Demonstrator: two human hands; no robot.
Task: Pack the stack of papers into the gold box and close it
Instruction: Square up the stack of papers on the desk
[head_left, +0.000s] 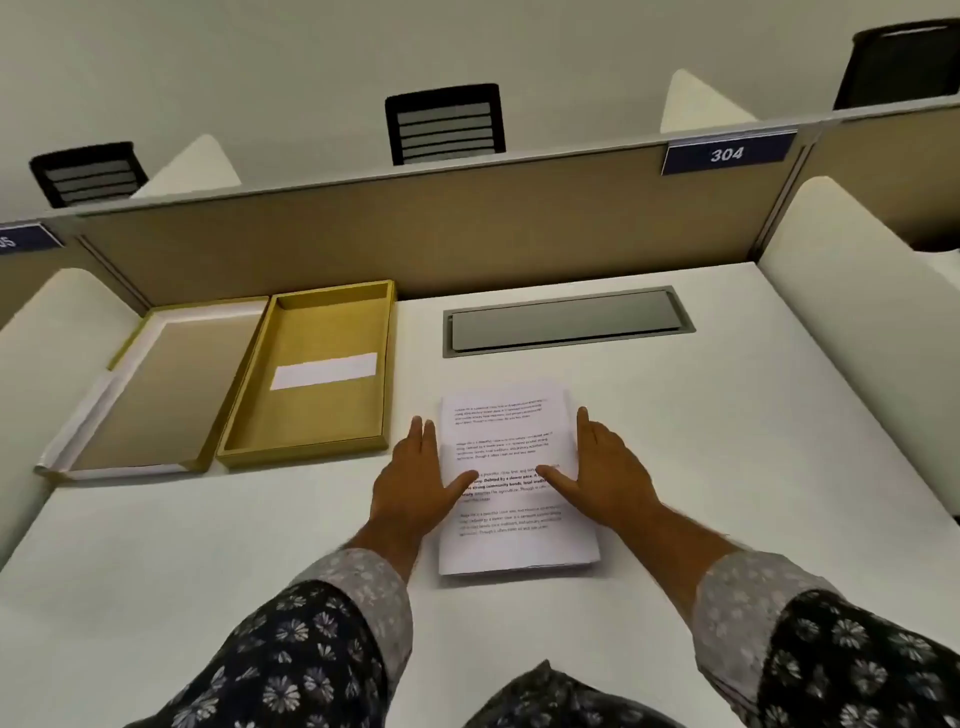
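A stack of printed white papers lies flat on the white desk, in the middle. My left hand presses against its left edge with fingers straight and the thumb on top of the sheets. My right hand lies against the right edge in the same way, thumb on the paper. To the left stands the open gold box, empty but for a white label strip on its floor. Its lid lies upside down beside it, further left.
A grey cable hatch is set into the desk behind the papers. A tan partition with a "304" sign closes off the back. White curved dividers flank the desk on both sides. Black chairs stand beyond the partition.
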